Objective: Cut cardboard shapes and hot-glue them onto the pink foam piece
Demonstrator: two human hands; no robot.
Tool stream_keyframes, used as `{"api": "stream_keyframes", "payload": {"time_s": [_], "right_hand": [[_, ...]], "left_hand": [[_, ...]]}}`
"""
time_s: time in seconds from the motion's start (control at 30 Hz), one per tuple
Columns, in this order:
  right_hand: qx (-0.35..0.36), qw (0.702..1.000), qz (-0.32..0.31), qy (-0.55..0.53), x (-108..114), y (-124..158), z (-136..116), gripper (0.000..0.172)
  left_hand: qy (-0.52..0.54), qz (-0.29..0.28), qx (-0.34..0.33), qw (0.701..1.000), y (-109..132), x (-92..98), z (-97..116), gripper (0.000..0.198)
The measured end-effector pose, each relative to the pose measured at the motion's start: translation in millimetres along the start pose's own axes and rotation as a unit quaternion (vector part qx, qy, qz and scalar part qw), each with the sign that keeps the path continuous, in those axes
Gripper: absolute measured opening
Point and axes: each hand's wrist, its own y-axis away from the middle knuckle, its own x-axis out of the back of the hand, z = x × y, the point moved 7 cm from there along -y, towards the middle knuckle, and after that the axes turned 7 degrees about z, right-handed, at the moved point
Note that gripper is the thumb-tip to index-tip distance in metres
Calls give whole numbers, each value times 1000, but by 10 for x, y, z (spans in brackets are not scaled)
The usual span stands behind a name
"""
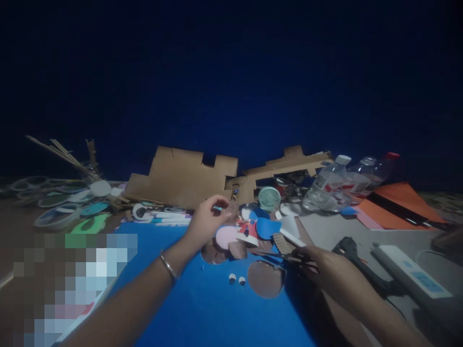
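Note:
My left hand, with a silver bangle at the wrist, reaches over the far edge of a blue sheet. Its thumb and fingers curl about a brown piece, blurred in the dim light. In my right hand is a pair of scissors, the blades pointing left. Cut pieces lie between the hands: a pink oval, a red-and-white piece and a blue piece. Nearer me are two small googly eyes and a brown rounded piece.
Cut cardboard stands at the back, with a green fan before it. Plastic bottles, orange paper, a glue gun and a white power strip are right. Markers and tape rolls lie left.

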Motion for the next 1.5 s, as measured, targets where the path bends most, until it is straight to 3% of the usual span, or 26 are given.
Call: {"api": "stream_keyframes", "payload": {"time_s": [0.2,0.37,0.5,0.6,0.73,0.83,0.93,1.27,1.5], "right_hand": [[-9,988,37,-150,22,22,-5,21],[21,949,7,-316,-17,-50,-481,29],[18,912,-35,-408,-40,-168,-932,21],[41,901,-53,-429,-78,-273,-1217,20],[66,868,-52,-490,-151,-381,-1431,21],[69,832,-68,-547,-193,-406,-1492,27],[85,816,-77,-566,-169,-399,-1519,31],[90,810,-78,-574,-158,-396,-1519,46],[98,834,-57,-540,-117,-389,-1488,44]], "left_hand": [[85,28,46,995,26,3,-56,50],[127,4,55,990,74,-39,36,21],[182,23,53,982,127,4,168,17],[203,25,64,977,172,18,228,16],[205,51,64,975,208,70,275,16],[175,82,52,980,216,115,295,16],[165,102,62,979,230,113,278,16],[171,119,70,975,281,74,269,15],[168,115,62,977,291,69,308,13]]}}
